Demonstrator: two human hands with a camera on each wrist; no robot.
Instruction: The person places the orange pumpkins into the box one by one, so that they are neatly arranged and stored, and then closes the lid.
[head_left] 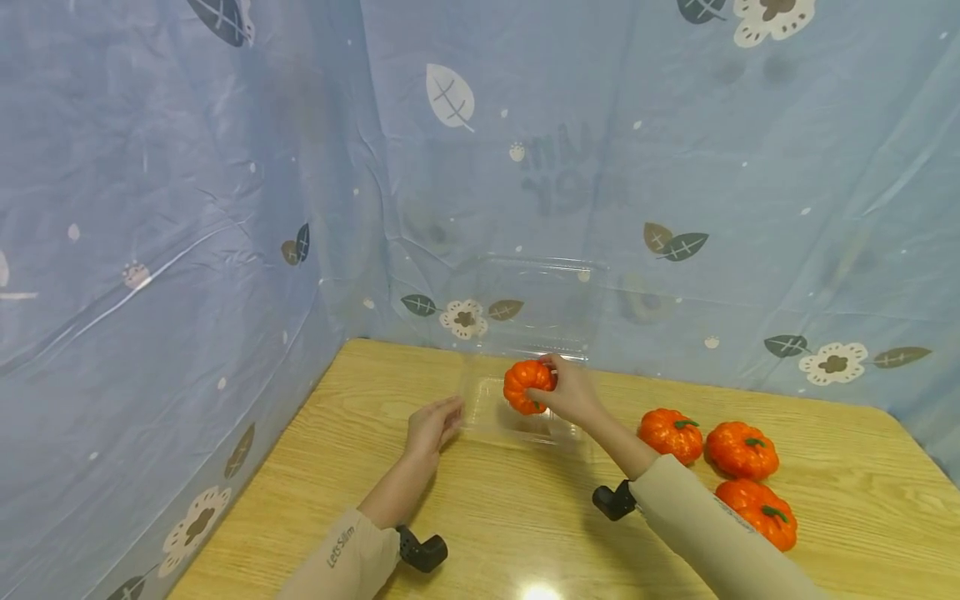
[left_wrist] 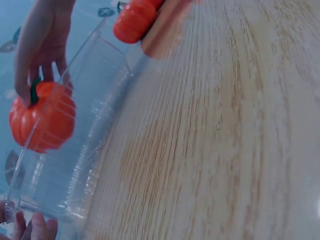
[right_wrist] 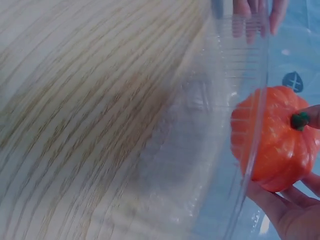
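My right hand [head_left: 572, 392] grips a small orange pumpkin [head_left: 524, 385], its thumb by the green stem [right_wrist: 300, 120] and its fingers around the far side. The pumpkin is held over a clear plastic container [head_left: 487, 423], which has a raised lid [head_left: 536, 304] at its back. In the right wrist view the near wall overlaps part of the pumpkin. My left hand [head_left: 432, 427] is at the container's left side; its fingers [left_wrist: 37, 227] and thumb hold the rim near the corner.
Three more orange pumpkins, the left one [head_left: 667, 435], the right one [head_left: 742, 450] and the front one [head_left: 757, 510], sit on the wooden table [head_left: 510, 517] beside my right forearm. A blue patterned curtain [head_left: 555, 167] hangs behind the table and along its left side.
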